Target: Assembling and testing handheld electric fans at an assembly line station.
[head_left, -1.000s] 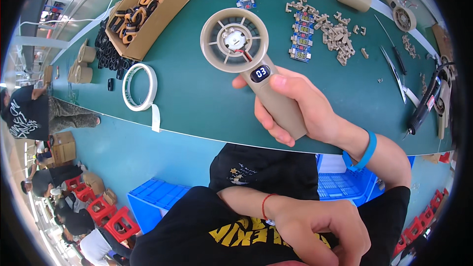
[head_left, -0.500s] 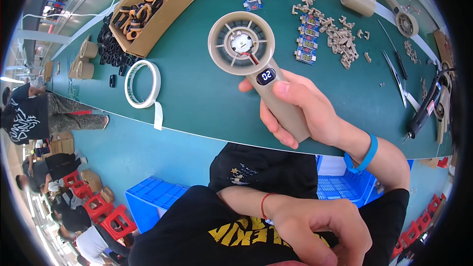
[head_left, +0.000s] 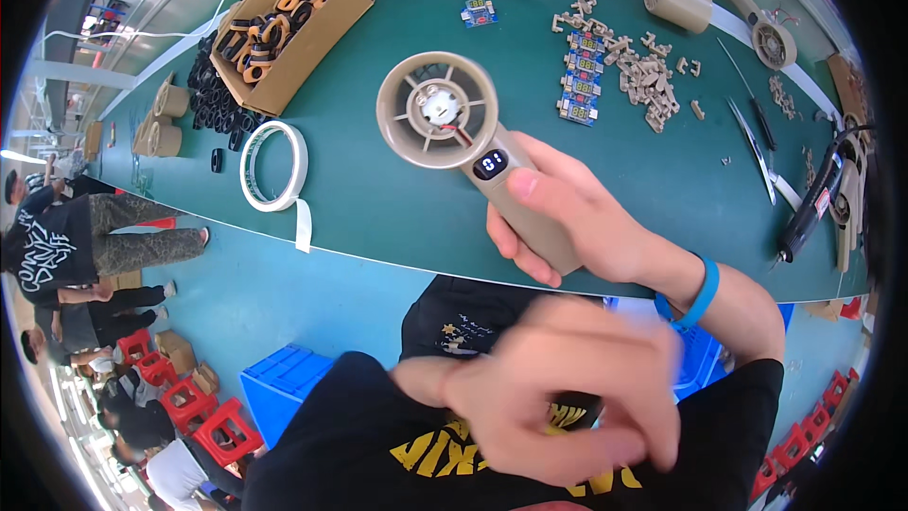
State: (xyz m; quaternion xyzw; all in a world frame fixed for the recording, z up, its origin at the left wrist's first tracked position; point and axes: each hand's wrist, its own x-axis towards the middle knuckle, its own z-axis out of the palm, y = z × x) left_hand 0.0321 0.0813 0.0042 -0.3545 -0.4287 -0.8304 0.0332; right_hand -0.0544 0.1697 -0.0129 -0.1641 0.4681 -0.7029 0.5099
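Behind fan (head_left: 445, 118) in rt hand (head_left: 577, 222): tape roll (head_left: 272, 166), carton (head_left: 293, 24).

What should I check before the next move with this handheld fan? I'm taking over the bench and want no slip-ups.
1. Grip: right hand wraps the handle of the beige handheld fan, thumb near the display: ok.
2. Display lit: ok.
3. Fan head open, no front cover over the hub: not ok.
4. Left hand free: blurred, near the chest, seems empty: cannot tell.
5. Green table under the fan bare: ok.
6. Tape roll at the near edge, its loose end hanging over: not ok.
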